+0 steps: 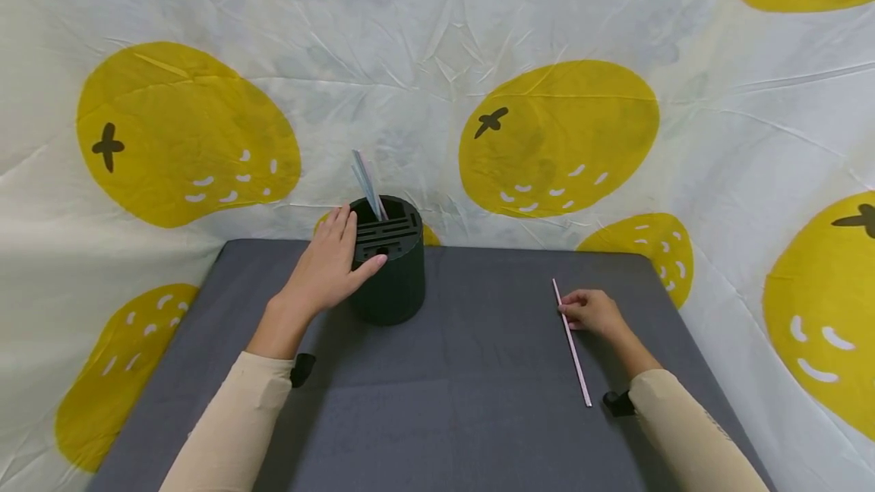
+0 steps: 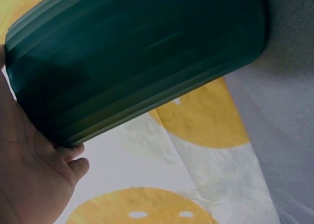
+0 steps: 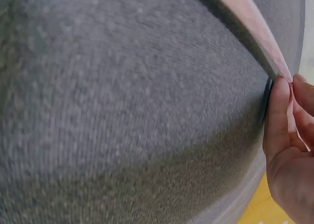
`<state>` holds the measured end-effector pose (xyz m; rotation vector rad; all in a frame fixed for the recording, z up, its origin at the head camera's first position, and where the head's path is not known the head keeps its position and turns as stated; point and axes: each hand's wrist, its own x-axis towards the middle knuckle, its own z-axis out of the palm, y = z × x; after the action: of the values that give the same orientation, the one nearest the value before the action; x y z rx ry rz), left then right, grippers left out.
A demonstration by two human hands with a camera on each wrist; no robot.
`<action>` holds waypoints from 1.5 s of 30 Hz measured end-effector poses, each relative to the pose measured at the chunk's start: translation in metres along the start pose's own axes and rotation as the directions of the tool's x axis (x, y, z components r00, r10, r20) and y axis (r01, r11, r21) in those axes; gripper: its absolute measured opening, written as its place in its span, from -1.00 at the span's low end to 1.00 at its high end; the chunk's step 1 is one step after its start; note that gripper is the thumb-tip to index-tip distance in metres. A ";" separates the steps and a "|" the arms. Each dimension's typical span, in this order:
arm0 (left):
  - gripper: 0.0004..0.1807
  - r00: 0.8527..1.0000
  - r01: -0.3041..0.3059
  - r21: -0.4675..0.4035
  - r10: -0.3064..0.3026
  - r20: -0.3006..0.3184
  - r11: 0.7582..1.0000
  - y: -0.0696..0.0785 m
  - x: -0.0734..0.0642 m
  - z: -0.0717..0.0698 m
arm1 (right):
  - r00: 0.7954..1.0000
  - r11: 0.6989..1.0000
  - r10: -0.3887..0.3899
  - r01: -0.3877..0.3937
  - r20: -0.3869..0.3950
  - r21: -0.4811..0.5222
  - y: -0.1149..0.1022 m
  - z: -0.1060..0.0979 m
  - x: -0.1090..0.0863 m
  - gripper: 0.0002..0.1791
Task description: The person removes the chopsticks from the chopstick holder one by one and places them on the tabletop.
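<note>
The left hand (image 1: 333, 258) is spread at the top of the green container (image 1: 388, 291), fingers straight along the left rim, thumb extended across the near side of the slotted top (image 1: 390, 234). The left forearm enters from the near edge of the worktop (image 1: 444, 416). The right hand (image 1: 593, 312) pinches one pink strip (image 1: 576, 355) between thumb and fingers, closer to the strip's far end than to its near end. This strip is in the right half of the worktop, inward of the right edge, one end directed at the far edge, the other at the near edge; whether it touches the surface cannot be told. The container, quantity one, stands upright near the far edge, left of centre. Its open rear compartment holds upright strips (image 1: 365, 182), pale blue and pink, leaning left; they overlap, so their exact count cannot be told.
</note>
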<state>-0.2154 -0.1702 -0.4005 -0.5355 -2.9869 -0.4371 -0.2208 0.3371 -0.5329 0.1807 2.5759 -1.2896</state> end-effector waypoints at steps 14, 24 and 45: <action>0.14 1.000 0.006 -0.011 -0.006 0.003 1.000 0.000 -0.001 -0.001 | 0.996 0.997 -0.005 -0.002 -0.084 -0.079 0.000 0.007 -0.002 -0.73; 0.13 1.000 -0.004 -0.021 0.004 -0.009 1.000 0.001 -0.001 -0.002 | 0.998 1.000 0.007 -0.007 -0.055 -0.009 -0.004 0.001 -0.006 -0.63; 0.14 1.000 -0.003 -0.017 0.003 -0.010 1.000 0.000 0.001 -0.001 | 0.948 0.944 -0.316 0.311 0.035 0.106 -0.131 -0.008 -0.007 -0.52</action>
<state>-0.2162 -0.1705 -0.3996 -0.5379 -2.9746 -0.4634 -0.2443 0.2649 -0.4261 -0.2539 2.5715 -1.5084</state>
